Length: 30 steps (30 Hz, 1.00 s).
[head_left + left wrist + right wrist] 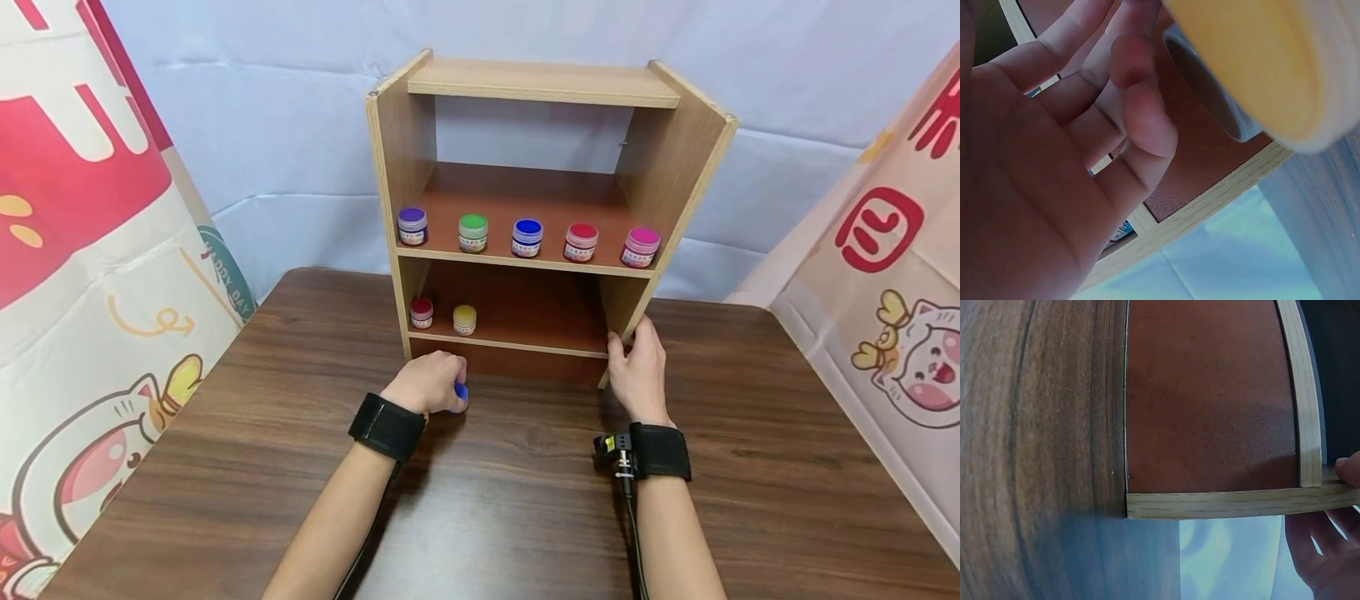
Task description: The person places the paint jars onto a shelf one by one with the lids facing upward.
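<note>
Two bare hands are at work by the wooden shelf unit (543, 71), and we take the small blue lid (462, 395) as the thing to watch. It shows just above the counter (525, 467), in front of the unit's lower left part, with most of whatever is under it hidden. We judge it tops a small paint jar like those on the shelves: light, stiff, a little slippery on its smooth wall, and apt to roll if tipped. We would pinch it round the rim or the upper wall, thumb opposite fingers, and keep it upright.

Seen from the head, the blue lid sits right beside the left grip (427, 381), at its four o'clock. The fingers bend there, but we cannot tell whether they are clamped on it or merely beside it. The left wrist view adds a blurred yellow lid (1266, 62) at two o'clock, close to the lens; whether that hand touches it is unclear.

Our right grip (640, 371) is clamped on the unit's right side panel, thumb inside and fingers outside. From the left grip, the shelved yellow jar (464, 320) stands at one o'clock, the small red jar (422, 313) at twelve.
</note>
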Motion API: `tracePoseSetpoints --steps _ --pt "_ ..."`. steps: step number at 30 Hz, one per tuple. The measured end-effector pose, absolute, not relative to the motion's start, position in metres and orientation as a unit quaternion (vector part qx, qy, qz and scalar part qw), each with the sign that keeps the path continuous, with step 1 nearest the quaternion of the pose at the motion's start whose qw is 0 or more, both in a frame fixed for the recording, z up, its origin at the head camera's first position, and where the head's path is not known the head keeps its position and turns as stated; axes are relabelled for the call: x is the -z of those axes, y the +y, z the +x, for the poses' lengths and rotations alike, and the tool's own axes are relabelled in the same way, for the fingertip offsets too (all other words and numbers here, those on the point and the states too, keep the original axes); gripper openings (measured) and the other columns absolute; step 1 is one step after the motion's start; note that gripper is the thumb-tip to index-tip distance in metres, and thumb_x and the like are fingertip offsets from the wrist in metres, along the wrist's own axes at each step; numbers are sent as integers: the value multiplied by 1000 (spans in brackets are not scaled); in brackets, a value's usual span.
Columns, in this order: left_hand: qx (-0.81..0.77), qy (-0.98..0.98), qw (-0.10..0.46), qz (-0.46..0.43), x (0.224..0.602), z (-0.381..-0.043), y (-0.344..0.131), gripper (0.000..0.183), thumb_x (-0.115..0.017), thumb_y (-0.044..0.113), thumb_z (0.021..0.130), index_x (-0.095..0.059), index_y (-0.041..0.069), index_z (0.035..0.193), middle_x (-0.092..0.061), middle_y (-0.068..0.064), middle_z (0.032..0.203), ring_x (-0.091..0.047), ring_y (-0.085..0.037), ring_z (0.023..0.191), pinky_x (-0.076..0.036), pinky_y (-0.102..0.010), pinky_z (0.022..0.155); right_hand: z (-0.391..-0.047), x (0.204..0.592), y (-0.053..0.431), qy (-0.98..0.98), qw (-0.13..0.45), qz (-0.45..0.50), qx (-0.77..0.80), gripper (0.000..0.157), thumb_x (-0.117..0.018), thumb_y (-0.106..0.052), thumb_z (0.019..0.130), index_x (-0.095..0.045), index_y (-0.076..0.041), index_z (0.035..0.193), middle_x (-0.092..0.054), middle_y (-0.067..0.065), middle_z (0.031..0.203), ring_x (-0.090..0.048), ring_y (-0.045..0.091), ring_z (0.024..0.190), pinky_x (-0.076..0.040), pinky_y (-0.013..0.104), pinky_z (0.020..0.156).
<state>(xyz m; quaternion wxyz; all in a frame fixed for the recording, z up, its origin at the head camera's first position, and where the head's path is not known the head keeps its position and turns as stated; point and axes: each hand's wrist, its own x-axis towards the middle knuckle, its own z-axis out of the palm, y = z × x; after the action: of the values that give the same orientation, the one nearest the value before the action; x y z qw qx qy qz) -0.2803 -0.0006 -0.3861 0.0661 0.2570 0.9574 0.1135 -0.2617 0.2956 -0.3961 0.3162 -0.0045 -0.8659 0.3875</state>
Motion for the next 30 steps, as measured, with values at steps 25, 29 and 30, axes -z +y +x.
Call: tracePoseSetpoints --steps 25,29,30 --pt "-126 936 -22 329 362 -272 3 33 -71 35 73 -65 12 96 -61 1 91 -52 -12 75 -48 -28 65 -261 395 303 -860 332 -2 -388 33 -54 -11 91 -51 1 122 -56 21 110 -55 34 97 -45 49 76" --pt "-153 927 -52 337 354 -266 -1 33 -70 33 75 -65 12 100 -60 0 96 -53 -11 79 -50 -28 69 -261 397 299 -857 329 2 -396 35 -55 -9 90 -51 0 123 -56 21 111 -55 34 100 -46 50 78" --pt "-156 926 -56 338 353 -264 -2 32 -71 32 75 -65 12 100 -60 1 96 -53 -11 79 -50 -27 70 -261 398 298 -858 324 5 -398 36 -55 -9 90 -50 1 124 -56 21 112 -55 34 100 -46 50 78"
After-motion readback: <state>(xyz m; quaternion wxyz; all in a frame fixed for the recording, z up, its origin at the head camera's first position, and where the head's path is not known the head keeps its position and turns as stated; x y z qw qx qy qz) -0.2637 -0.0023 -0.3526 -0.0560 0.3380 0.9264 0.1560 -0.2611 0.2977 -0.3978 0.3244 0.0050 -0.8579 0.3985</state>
